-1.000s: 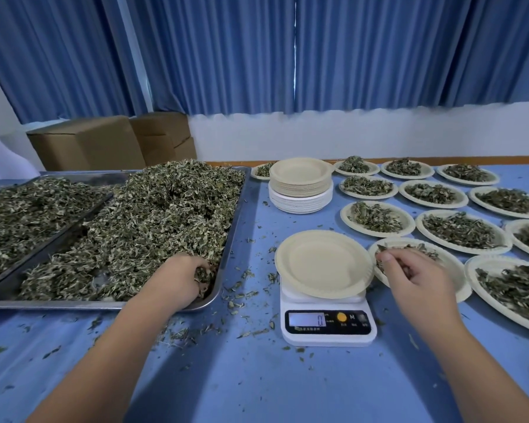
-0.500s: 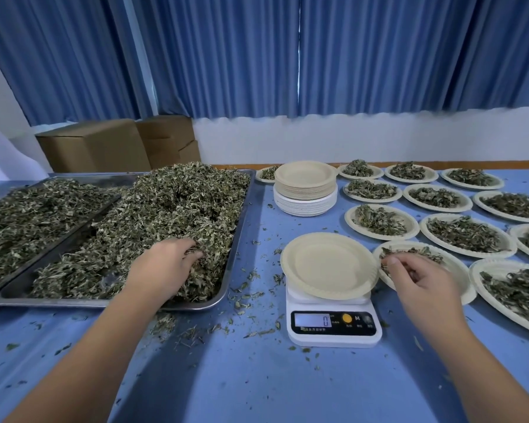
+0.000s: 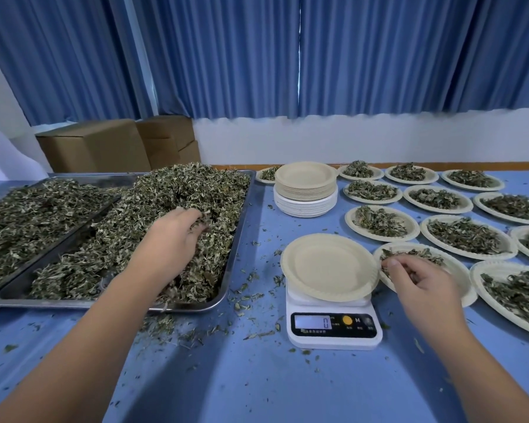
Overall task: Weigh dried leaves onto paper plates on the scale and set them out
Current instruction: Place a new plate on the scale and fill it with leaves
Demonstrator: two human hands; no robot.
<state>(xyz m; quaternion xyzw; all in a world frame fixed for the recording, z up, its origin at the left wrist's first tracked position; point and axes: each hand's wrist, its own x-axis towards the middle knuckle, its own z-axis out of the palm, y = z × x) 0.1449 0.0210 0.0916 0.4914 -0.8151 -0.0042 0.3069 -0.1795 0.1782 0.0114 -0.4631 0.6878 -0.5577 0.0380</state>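
1. Since a moment ago, the left hand (image 3: 173, 230) has slid farther from the scale (image 3: 333, 328) and deeper into the dried leaves (image 3: 171, 190) in the metal tray (image 3: 110, 303). The right hand (image 3: 416, 282) has stayed put.
2. Closest is the scale, on the blue table (image 3: 257, 377). It reads 0, so it is ready to weigh.
3. On top of the scale sits an empty paper plate (image 3: 327, 267), waiting for leaves.
4. Just right of the scale, the right hand's fingers are curled together. They pinch a few leaves over a thinly filled plate (image 3: 458, 270). I think the hand is fixing that plate's share.
5. Left of the scale, the left hand's fingers are bent down and clamped on a clump of leaves. That is likely the next scoop.
6. Behind the scale stands a stack of paper plates (image 3: 306, 184), kept handy.
7. Behind and right of the scale, filled plates (image 3: 468, 236) lie in rows, already set out.
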